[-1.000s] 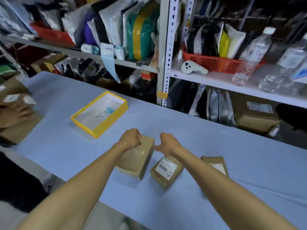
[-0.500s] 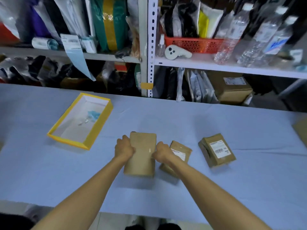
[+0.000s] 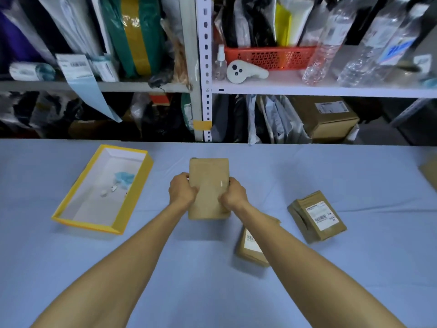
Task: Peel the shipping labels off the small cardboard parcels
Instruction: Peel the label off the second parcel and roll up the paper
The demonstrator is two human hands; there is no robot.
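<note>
I hold a plain brown cardboard parcel (image 3: 209,185) up over the blue table, its visible face bare with no label showing. My left hand (image 3: 182,191) grips its left edge and my right hand (image 3: 234,195) grips its right edge. Under my right forearm lies a second small parcel (image 3: 250,247) with a white label, partly hidden by the arm. Further right a third parcel (image 3: 316,216) lies tilted, its white barcode label (image 3: 321,214) facing up.
A yellow-rimmed shallow box (image 3: 99,223) with white inside sits at the left, holding a blue scrap and small white bits. Shelves packed with bags, bottles and a red basket (image 3: 269,56) run behind the table (image 3: 354,174). Another carton's corner (image 3: 429,171) shows at the right edge.
The camera swung to face the table squarely. Both hands closed on the plain parcel and lifted it toward the middle, leaving the labelled parcel below my right forearm.
</note>
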